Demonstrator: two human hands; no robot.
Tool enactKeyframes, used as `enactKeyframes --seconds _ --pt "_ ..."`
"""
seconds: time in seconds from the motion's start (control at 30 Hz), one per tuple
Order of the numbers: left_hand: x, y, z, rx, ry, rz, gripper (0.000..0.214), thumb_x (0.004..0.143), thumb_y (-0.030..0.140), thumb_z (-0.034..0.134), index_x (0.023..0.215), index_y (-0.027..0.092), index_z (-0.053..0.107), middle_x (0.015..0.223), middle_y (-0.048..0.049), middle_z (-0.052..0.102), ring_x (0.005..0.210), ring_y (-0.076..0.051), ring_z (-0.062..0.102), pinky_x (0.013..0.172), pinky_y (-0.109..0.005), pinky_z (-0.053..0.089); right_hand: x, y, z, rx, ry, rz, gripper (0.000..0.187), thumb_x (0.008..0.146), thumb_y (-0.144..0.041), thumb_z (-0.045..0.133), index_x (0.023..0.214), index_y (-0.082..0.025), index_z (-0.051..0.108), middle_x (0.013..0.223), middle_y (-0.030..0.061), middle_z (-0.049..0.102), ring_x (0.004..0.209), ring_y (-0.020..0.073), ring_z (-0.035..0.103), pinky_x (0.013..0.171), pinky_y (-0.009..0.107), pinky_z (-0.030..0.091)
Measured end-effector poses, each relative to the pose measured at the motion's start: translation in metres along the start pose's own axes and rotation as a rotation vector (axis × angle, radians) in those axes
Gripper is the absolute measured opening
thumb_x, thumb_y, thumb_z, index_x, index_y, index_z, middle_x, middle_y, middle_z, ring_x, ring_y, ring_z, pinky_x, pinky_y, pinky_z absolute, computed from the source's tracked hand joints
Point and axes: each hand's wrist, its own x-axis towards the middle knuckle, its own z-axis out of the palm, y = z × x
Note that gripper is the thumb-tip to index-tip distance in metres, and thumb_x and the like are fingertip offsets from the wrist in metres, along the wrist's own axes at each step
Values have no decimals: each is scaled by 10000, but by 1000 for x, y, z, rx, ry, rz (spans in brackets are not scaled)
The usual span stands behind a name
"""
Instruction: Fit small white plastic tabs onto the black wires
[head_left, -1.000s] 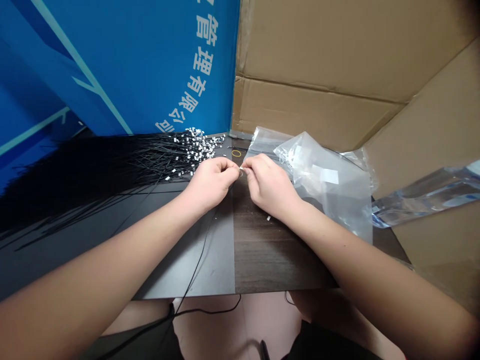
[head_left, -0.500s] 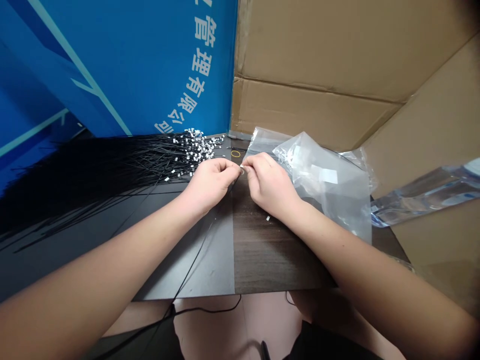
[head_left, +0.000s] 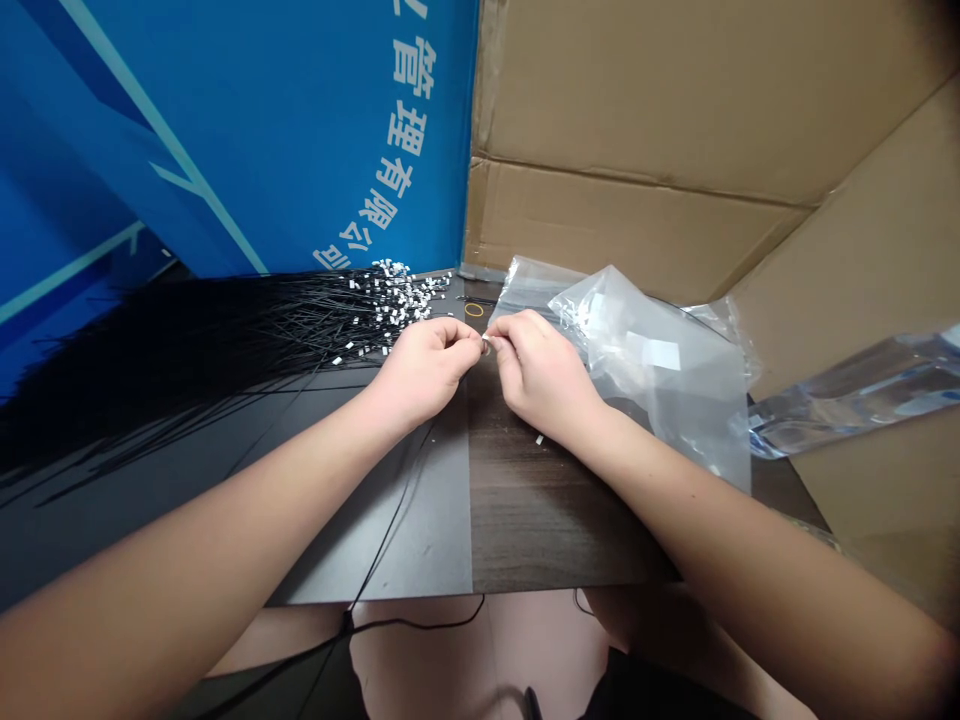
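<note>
My left hand (head_left: 431, 365) and my right hand (head_left: 536, 365) meet fingertip to fingertip over the table. Both are closed in a pinch, with a small white piece (head_left: 486, 339) showing between them, mostly hidden by the fingers. A thin black wire (head_left: 390, 525) runs from beneath my left hand down over the table's front edge. Left of my left hand lies a thick bundle of black wires (head_left: 225, 320), with many small white ends (head_left: 397, 290). Beyond the fingertips is a yellow ring (head_left: 474, 310), possibly a rubber band. A white scrap (head_left: 539, 440) lies below my right hand.
Clear plastic bags (head_left: 660, 390) lie right of my right hand, one with a white label. A blue printed panel (head_left: 300, 120) and cardboard (head_left: 637, 110) stand behind the table (head_left: 555, 530). Clear plastic wrap (head_left: 862, 390) juts in at the right. A black cable (head_left: 420, 626) hangs below the table edge.
Hardly anything differs. The whole view has shifted slightly, and both hands stay pinched together around the small white piece.
</note>
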Motion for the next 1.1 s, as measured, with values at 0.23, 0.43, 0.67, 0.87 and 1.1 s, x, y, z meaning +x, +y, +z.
enactKeyframes --seconds 0.23,0.43,0.67,0.87,1.1 --pt "-1 -1 2 -40 31 -11 152 823 309 712 747 181 685 729 -14 661 679 -150 541 646 -299 386 -1 -1 1 -9 4 -17 151 1035 -174 465 1010 -208 609 993 112 686 925 252 645 823 394 533" --pt "-3 5 2 -53 34 -19 150 809 296 721 722 183 676 698 -12 638 657 -143 515 621 -297 368 0 0 0 -22 19 -42 173 1039 -165 445 1011 -210 609 1003 115 692 942 249 642 849 400 530" --pt "-3 8 0 -8 -21 -16 189 832 335 704 723 182 682 658 7 576 626 -132 457 594 -297 331 0 1 -3 -6 75 -27 160 1047 -183 456 1016 -212 610 990 109 691 938 246 641 850 399 530" --pt "-3 8 0 -10 -6 -16 188 833 345 704 742 181 690 674 -1 597 633 -138 472 603 -300 346 0 2 -3 17 80 -9 157 1055 -202 457 1015 -223 607 994 102 695 939 243 648 850 400 526" --pt "-2 5 0 -10 -5 3 181 829 339 702 767 169 697 771 -23 675 718 -158 550 686 -309 409 0 0 -1 21 85 -29 153 1044 -183 467 1004 -205 613 965 104 690 906 235 648 821 378 522"
